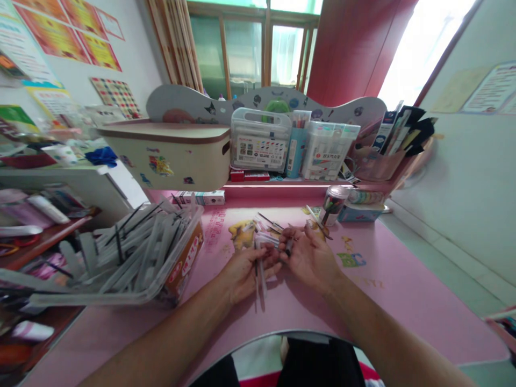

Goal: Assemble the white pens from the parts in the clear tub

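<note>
My left hand (245, 271) pinches a thin dark stick and a narrow translucent whitish strip (263, 285), which point down toward the desk edge. Close beside it, my right hand (312, 257) has its fingers curled, palm up, around a small dark thing (288, 249) whose kind I cannot make out. Just beyond the fingers, several thin pen-like sticks (271, 221) lie loose on the pink desk (387, 301), partly hidden by my hands. To the left stands a clear plastic bin (149, 294) heaped with translucent strips (157, 252) and dark sticks.
A cream lidded box (173, 158), a clear marker case (260, 142) and a white marker box (330, 153) stand on the back shelf. At the right are a pen cup (374, 161), a clear jar (334, 204) and a blue box (360, 212).
</note>
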A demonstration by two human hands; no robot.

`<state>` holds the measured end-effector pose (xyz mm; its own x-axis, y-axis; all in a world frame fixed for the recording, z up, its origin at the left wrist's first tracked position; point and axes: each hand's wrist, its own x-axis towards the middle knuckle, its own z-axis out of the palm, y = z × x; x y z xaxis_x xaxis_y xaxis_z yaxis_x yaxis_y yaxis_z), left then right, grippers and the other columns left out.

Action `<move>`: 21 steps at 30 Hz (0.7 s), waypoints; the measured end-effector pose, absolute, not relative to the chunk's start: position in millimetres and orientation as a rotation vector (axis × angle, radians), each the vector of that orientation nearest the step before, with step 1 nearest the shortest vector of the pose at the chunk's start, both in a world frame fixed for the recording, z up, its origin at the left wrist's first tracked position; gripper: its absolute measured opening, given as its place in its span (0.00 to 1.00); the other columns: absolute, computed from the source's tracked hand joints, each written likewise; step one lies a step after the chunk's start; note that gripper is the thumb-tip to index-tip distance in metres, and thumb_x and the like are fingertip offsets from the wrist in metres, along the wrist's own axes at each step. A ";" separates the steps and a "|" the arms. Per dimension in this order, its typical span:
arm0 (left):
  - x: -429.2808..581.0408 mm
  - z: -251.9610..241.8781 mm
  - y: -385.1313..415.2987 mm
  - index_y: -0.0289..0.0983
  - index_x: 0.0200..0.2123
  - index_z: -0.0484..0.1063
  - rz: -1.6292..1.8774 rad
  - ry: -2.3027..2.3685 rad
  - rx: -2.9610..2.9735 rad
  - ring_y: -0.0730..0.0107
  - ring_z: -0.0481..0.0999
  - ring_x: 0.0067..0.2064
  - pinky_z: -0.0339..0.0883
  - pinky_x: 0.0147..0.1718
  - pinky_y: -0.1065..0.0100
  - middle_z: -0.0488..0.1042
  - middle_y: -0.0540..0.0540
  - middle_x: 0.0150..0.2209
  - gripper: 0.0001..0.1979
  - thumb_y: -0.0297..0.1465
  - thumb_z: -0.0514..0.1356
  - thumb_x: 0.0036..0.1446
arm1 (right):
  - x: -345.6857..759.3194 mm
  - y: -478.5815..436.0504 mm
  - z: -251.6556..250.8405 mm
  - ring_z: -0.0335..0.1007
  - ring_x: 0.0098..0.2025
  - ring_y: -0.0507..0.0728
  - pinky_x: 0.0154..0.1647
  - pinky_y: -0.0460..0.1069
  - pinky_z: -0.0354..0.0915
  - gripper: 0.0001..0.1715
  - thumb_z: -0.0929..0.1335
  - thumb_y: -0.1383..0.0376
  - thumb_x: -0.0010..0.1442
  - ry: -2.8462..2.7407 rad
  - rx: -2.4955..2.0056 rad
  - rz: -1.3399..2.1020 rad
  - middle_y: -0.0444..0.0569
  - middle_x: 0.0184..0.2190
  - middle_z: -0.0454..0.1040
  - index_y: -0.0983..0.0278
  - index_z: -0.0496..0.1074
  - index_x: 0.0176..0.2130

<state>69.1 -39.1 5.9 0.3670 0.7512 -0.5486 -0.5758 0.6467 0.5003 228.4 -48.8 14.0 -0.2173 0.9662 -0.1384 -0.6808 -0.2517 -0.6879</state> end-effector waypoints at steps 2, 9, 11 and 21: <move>73.3 6.9 -43.9 0.28 0.38 0.71 0.822 0.866 0.236 0.66 0.81 0.34 0.77 0.37 0.64 0.78 0.39 0.33 0.10 0.16 0.51 0.58 | 226.1 -49.2 14.6 0.67 0.33 0.59 0.32 0.52 0.67 0.24 0.64 0.44 0.59 -0.577 -0.658 1.722 0.50 0.30 0.68 0.62 0.70 0.32; 78.2 1.3 -50.8 0.28 0.36 0.70 0.766 0.765 0.219 0.65 0.81 0.36 0.77 0.41 0.63 0.76 0.40 0.35 0.14 0.11 0.53 0.49 | 215.5 -59.7 6.8 0.68 0.41 0.60 0.41 0.54 0.67 0.31 0.63 0.36 0.55 -0.855 -0.677 1.618 0.51 0.38 0.72 0.59 0.69 0.36; 78.8 -0.9 -51.1 0.27 0.38 0.70 0.782 0.746 0.201 0.64 0.81 0.37 0.77 0.42 0.62 0.76 0.39 0.35 0.16 0.11 0.52 0.47 | 213.6 -62.9 4.8 0.68 0.44 0.61 0.45 0.54 0.66 0.35 0.62 0.33 0.54 -0.993 -0.712 1.604 0.51 0.40 0.72 0.59 0.70 0.38; 80.2 11.0 -50.2 0.30 0.35 0.69 0.894 0.791 0.185 0.69 0.79 0.34 0.78 0.35 0.69 0.76 0.40 0.34 0.13 0.11 0.51 0.52 | 228.5 -58.3 0.0 0.69 0.47 0.61 0.53 0.56 0.63 0.30 0.62 0.37 0.58 -1.126 -0.771 1.385 0.51 0.42 0.74 0.58 0.74 0.39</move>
